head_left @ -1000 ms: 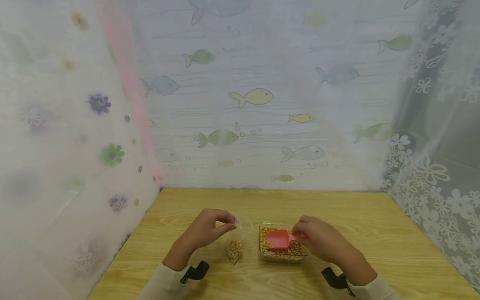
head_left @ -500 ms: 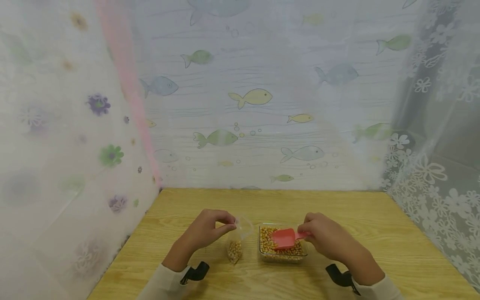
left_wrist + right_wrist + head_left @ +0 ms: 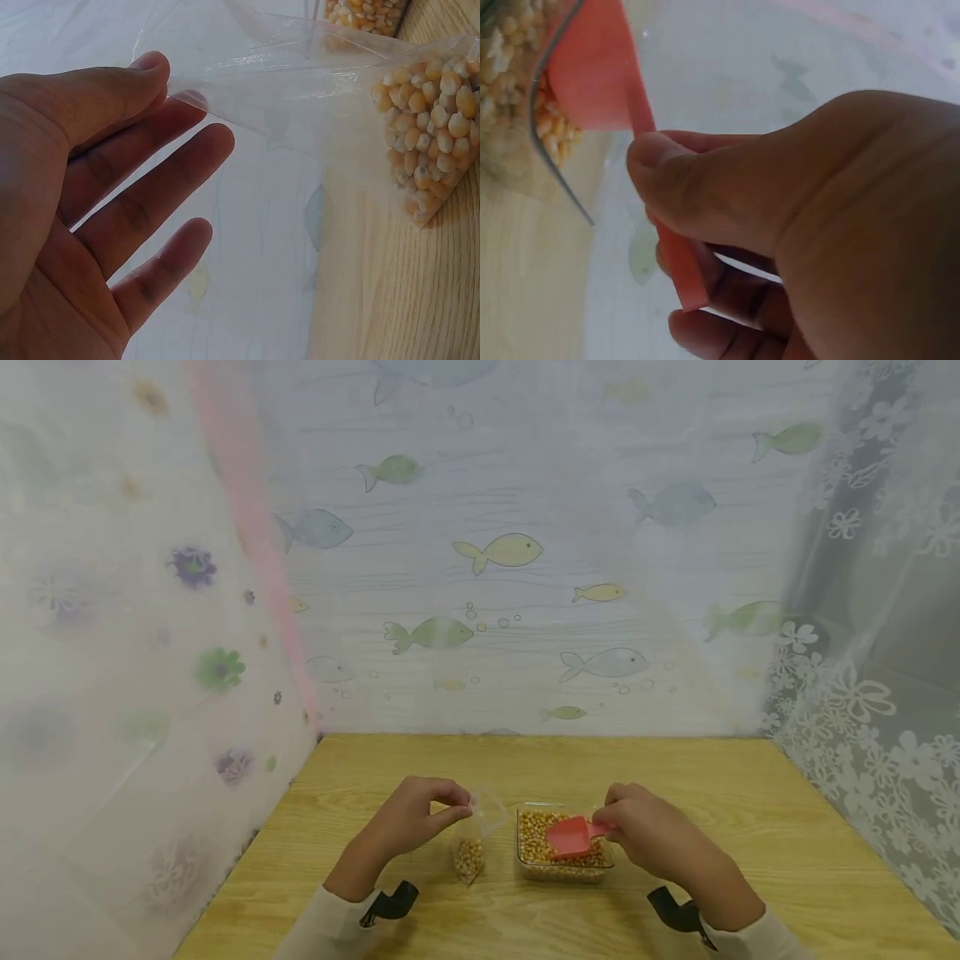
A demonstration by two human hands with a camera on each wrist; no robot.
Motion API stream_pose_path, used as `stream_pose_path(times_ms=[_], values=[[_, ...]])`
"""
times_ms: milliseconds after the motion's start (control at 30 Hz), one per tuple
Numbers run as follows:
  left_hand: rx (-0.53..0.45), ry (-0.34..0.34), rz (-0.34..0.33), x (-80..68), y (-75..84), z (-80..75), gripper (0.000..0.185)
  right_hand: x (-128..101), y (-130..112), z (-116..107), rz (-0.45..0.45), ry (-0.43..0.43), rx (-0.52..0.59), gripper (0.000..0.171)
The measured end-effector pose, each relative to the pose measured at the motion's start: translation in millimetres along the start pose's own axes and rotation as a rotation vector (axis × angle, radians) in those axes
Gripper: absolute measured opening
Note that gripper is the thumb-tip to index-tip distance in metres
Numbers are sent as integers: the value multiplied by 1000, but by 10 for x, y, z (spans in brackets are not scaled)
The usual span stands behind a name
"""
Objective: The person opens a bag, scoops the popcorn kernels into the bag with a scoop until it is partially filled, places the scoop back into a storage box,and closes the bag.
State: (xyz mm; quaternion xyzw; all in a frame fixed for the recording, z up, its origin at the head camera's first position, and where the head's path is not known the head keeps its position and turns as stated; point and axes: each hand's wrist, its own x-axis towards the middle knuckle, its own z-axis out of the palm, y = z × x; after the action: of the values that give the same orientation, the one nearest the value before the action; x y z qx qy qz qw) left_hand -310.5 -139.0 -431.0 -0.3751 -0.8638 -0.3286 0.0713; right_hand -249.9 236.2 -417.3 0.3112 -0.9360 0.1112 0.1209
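While my left hand (image 3: 420, 817) pinches the clear bag (image 3: 474, 839) of corn, my right hand (image 3: 647, 831) grips the unlabelled red scoop (image 3: 570, 837) above the corn box (image 3: 528, 864)

One clear plastic bag (image 3: 472, 839) of corn kernels at 9 o'clock, one clear container (image 3: 564, 853) (kernels uncountable), one red scoop (image 3: 572, 837), two hands.

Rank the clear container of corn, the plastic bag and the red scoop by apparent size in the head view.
1. Clear container, the largest.
2. Plastic bag, narrower but about as tall; its clear top edge is hard to trace, so this is unsure.
3. Red scoop, the smallest, partly hidden by the right hand.
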Motion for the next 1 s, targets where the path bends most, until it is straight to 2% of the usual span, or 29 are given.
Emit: stream_pose_path(times_ms=[200, 433, 700, 1000], values=[[-2, -2, -10, -20, 47, 12, 10, 1, 19, 90, 34, -24, 35, 18], [0, 6, -10, -49, 126, 37, 10, -33, 26, 157, 16, -24, 23, 10], [3, 11, -17, -65, 175, 42, 9, -48, 58, 166, -2, -31, 21, 11], [6, 5, -16, -57, 190, 32, 7, -73, 138, 111, 10, -72, 104, 13]])
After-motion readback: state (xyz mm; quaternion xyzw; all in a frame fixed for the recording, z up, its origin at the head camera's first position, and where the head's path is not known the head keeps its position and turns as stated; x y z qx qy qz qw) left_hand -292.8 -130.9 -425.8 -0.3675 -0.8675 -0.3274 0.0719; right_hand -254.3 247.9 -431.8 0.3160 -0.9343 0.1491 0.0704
